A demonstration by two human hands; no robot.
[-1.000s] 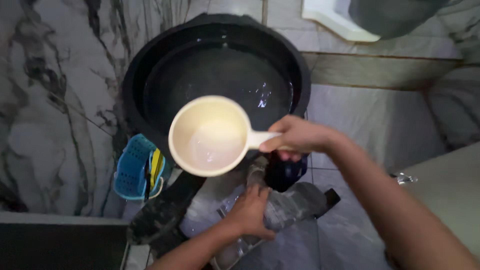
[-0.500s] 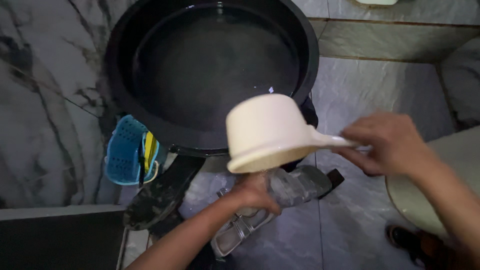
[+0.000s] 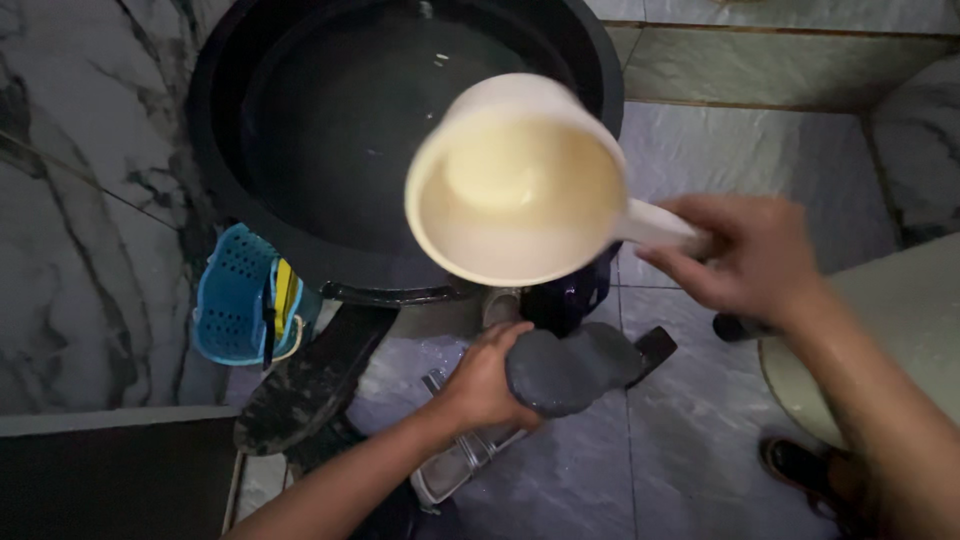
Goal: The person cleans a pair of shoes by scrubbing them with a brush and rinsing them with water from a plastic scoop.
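The cream dipper (image 3: pixel 520 185), tipped downward half a second ago, has been turned mouth-up over the black basin (image 3: pixel 300 150), handle gripped by the right hand (image 3: pixel 745 260). Below the basin, the grey cloth (image 3: pixel 575 368) is clutched by the left hand (image 3: pixel 485 380).

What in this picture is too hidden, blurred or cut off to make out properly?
Head view only:
- Cream plastic dipper: motion-blurred; whether it holds water is unclear.
- Large black water tub: top cut by the frame edge, near rim covered by the dipper.
- Grey wet thing under the left hand: too dim to identify.
- Right hand: its fingers hide the handle's end.
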